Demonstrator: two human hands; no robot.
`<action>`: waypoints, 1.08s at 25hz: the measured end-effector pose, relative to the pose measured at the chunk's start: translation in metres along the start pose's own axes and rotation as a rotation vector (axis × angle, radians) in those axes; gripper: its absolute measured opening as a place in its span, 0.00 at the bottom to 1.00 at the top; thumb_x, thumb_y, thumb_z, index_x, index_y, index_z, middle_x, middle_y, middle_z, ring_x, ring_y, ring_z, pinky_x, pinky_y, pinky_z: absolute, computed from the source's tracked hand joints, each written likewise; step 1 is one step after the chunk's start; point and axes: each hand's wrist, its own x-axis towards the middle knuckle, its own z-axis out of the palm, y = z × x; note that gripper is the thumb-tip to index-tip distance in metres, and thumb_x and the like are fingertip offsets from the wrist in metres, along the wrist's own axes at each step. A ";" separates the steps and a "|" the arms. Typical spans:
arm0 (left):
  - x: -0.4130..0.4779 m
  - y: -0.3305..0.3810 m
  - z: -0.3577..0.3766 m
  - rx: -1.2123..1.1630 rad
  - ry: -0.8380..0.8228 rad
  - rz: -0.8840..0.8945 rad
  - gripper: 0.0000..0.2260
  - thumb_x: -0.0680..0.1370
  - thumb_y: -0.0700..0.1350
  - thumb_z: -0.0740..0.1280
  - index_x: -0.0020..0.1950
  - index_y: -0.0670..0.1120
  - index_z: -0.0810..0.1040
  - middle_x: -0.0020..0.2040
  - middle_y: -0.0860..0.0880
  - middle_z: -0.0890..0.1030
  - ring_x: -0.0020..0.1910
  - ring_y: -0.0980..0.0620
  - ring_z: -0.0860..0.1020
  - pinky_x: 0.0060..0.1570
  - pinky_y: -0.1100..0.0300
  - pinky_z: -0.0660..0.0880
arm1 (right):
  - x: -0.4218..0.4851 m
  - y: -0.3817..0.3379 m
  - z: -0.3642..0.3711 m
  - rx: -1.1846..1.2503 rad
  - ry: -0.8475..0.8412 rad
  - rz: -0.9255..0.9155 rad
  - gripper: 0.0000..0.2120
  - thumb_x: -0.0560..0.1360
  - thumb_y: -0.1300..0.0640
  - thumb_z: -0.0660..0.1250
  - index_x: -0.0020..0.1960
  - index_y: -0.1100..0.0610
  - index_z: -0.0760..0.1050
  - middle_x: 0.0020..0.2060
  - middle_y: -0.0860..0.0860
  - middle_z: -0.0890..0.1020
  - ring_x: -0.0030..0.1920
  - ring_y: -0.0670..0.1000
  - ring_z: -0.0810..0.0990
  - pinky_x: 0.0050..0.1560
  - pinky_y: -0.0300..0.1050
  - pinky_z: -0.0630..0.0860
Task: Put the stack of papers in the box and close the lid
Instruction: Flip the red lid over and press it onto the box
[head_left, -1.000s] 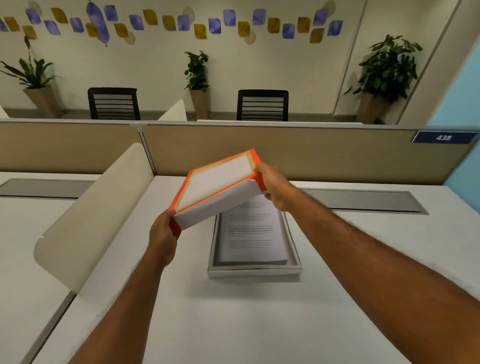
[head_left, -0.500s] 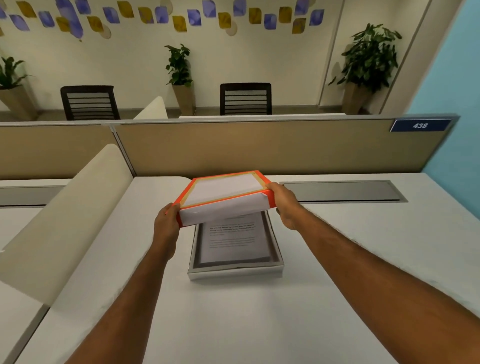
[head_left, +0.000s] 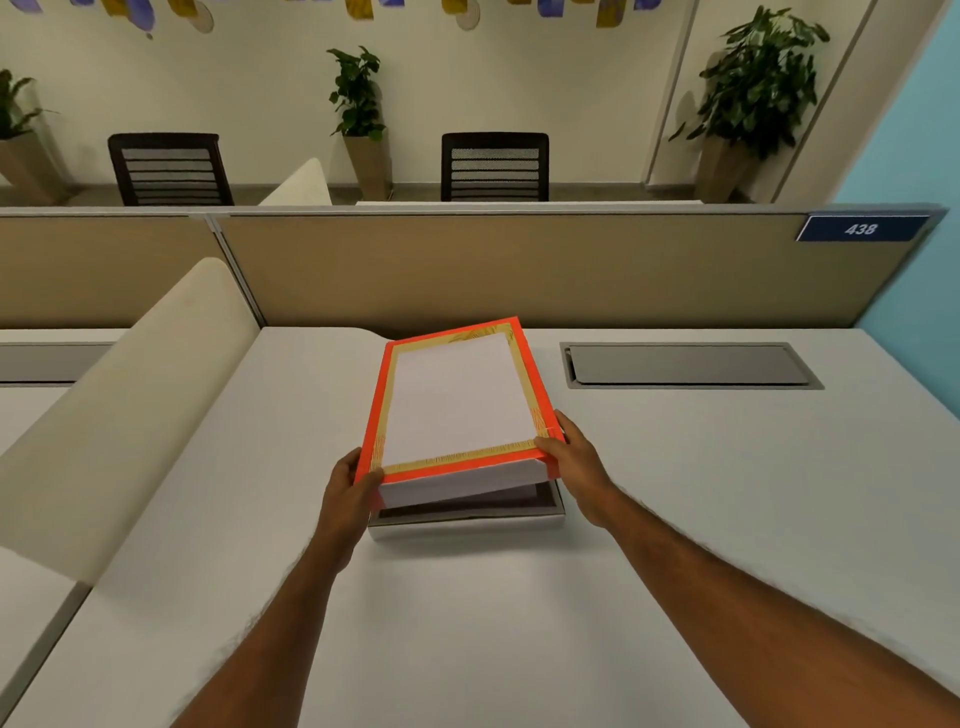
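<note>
Head view: both hands (head_left: 349, 488) (head_left: 576, 457) clasp lid (head_left: 457, 400) over box (head_left: 467, 522).

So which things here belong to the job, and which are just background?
Job: lid, held over the box by the left hand and right hand.

Background: desk, divider, cable hatch, two chairs, plants, sign 438.

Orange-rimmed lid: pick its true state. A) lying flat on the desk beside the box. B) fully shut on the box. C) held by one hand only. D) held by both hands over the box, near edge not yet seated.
D: the left hand and right hand grip the lid at its near corners, and a dark gap shows above the box front wall.
</note>
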 end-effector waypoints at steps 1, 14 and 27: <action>-0.002 -0.006 0.000 -0.003 -0.014 -0.001 0.16 0.80 0.47 0.62 0.68 0.48 0.68 0.57 0.50 0.76 0.55 0.48 0.77 0.43 0.62 0.77 | -0.001 0.006 -0.001 0.002 -0.015 0.001 0.22 0.81 0.55 0.60 0.74 0.50 0.62 0.61 0.48 0.76 0.51 0.48 0.80 0.41 0.34 0.80; -0.009 -0.050 -0.003 0.199 -0.074 -0.020 0.15 0.82 0.45 0.58 0.69 0.48 0.71 0.60 0.50 0.78 0.57 0.48 0.78 0.57 0.51 0.77 | -0.014 0.050 -0.001 -0.062 -0.071 -0.008 0.28 0.79 0.55 0.65 0.76 0.50 0.59 0.69 0.50 0.73 0.65 0.54 0.76 0.49 0.41 0.80; -0.002 -0.063 -0.001 0.221 -0.042 -0.002 0.19 0.81 0.47 0.61 0.72 0.50 0.68 0.62 0.52 0.77 0.57 0.50 0.78 0.56 0.51 0.77 | -0.020 0.071 0.005 -0.011 0.062 -0.023 0.24 0.81 0.59 0.60 0.75 0.51 0.60 0.66 0.49 0.73 0.62 0.52 0.76 0.54 0.44 0.81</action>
